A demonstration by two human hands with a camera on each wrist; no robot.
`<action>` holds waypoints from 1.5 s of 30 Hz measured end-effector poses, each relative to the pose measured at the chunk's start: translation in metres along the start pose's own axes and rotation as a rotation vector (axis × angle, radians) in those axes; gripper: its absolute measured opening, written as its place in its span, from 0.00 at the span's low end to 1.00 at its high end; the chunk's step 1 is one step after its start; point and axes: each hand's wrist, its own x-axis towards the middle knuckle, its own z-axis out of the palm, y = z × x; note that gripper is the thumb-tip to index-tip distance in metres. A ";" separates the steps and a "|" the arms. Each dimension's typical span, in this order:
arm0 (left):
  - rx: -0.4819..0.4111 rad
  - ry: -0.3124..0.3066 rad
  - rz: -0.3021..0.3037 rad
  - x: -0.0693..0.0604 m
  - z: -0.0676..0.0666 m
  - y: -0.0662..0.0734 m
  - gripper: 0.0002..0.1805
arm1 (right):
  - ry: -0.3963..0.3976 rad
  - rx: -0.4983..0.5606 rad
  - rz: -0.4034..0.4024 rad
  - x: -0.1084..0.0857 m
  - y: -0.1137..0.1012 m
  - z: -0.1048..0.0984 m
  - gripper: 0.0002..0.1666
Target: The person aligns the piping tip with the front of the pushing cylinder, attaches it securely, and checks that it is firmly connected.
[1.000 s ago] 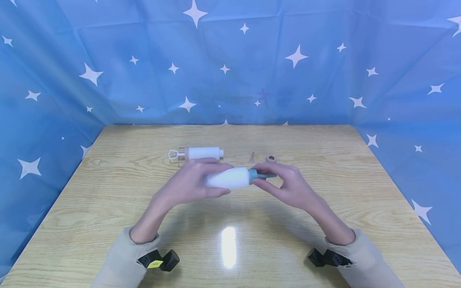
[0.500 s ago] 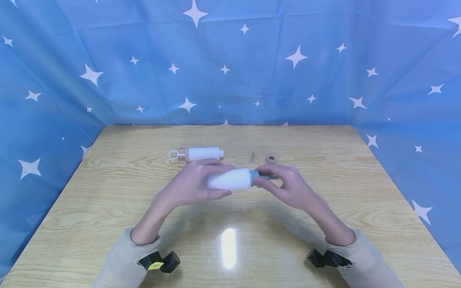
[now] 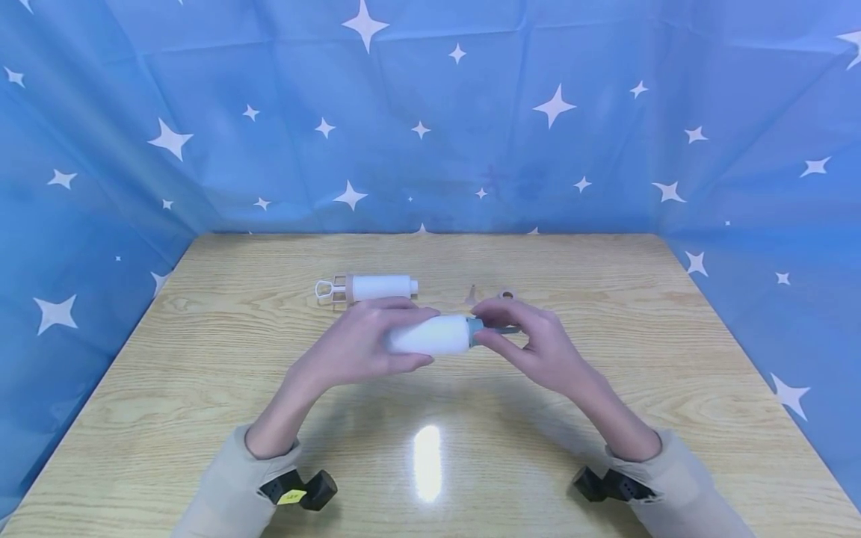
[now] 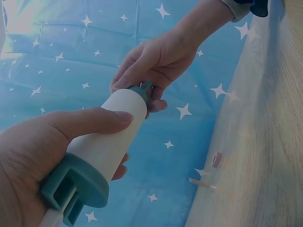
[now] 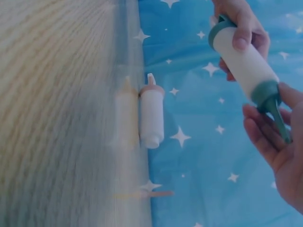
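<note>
A huge blue cloth (image 3: 430,90) with white stars hangs at the far side and around the left and right. In front of it is a wooden table (image 3: 168,373). Two pale sleeves come in from the near side, the left sleeve (image 3: 235,478) and the right sleeve (image 3: 679,486). The left hand (image 3: 356,340) wraps its fingers and thumb around the white tube of a teal and white syringe (image 3: 430,335). The right hand (image 3: 541,347) pinches the teal cap (image 5: 267,92) at its right end. So both hands are holding on. The syringe is held sideways over the middle of the table, its thin spout to the right. Farther back, a bit to the left, lies a pink and white syringe (image 3: 382,287), its ring handle to the left. Each sleeve wears a small black gadget (image 3: 299,489). To the far right of the held tube sits a little pink nozzle (image 3: 471,297). Just right of that is a tiny pink ring (image 3: 507,297), partly hidden by the right hand.
</note>
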 end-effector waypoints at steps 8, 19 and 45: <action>-0.001 0.025 -0.016 0.001 0.000 -0.002 0.27 | 0.015 0.013 -0.056 0.002 0.001 0.001 0.21; 0.005 0.027 -0.024 0.000 0.001 -0.004 0.27 | -0.014 -0.024 -0.041 0.004 -0.001 0.000 0.26; 0.013 0.030 0.016 0.001 0.002 0.000 0.27 | -0.124 0.022 0.079 -0.001 -0.002 -0.002 0.34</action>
